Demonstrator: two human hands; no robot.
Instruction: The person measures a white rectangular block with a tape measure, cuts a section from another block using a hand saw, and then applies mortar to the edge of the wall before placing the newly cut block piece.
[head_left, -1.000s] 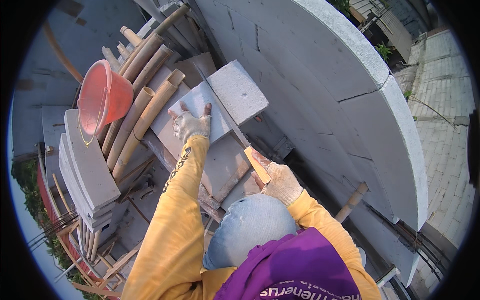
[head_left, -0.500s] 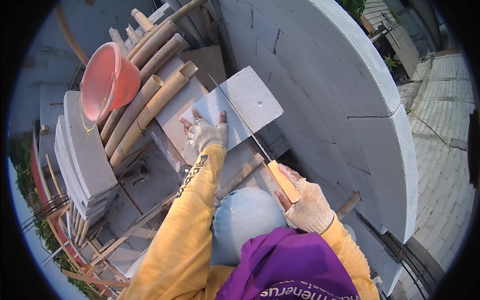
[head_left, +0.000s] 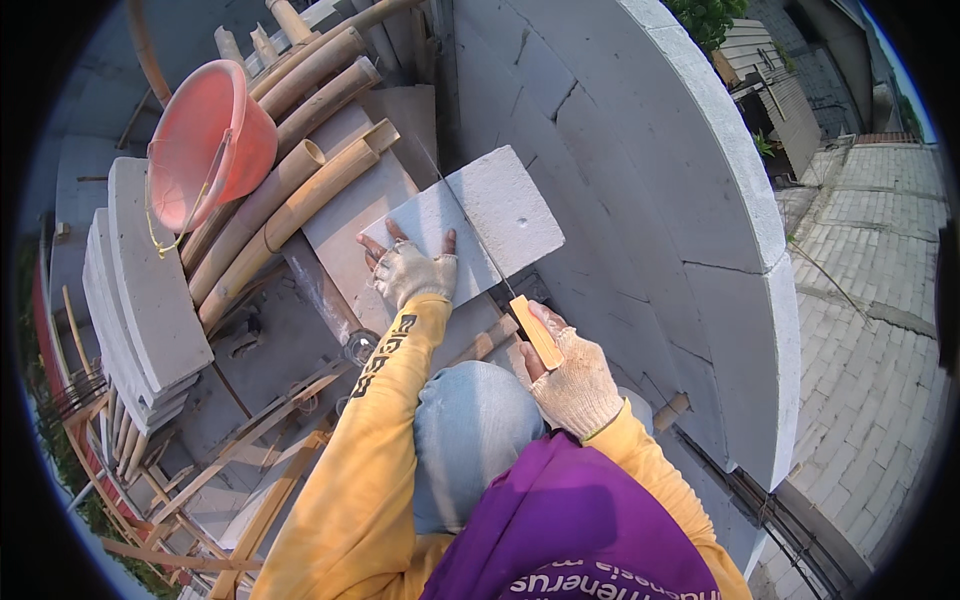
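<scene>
A pale lightweight concrete block (head_left: 508, 208) rests across a grey board in front of me. My left hand (head_left: 412, 272), in a white fingerless glove, presses flat on the block's left part with its fingers spread. Wrapped round the wooden handle of a hand saw (head_left: 537, 332) is my right hand (head_left: 572, 378), gloved the same way. The saw's thin blade lies across the block, to the right of my left hand, and its tip reaches past the far edge. How deep the blade sits in the block cannot be made out.
A pink bucket (head_left: 248, 150) sits at the left on thick bamboo poles (head_left: 290, 212), beside stacked pale slabs (head_left: 150, 270). A grey block wall (head_left: 640, 170) rises close on the right. Below lie timber scaffold pieces (head_left: 255, 430); a tiled roof (head_left: 870, 260) is far right.
My right hand and the saw have moved away from me along the cut line, up and to the left. My left hand stays on the block. The view has shifted slightly.
</scene>
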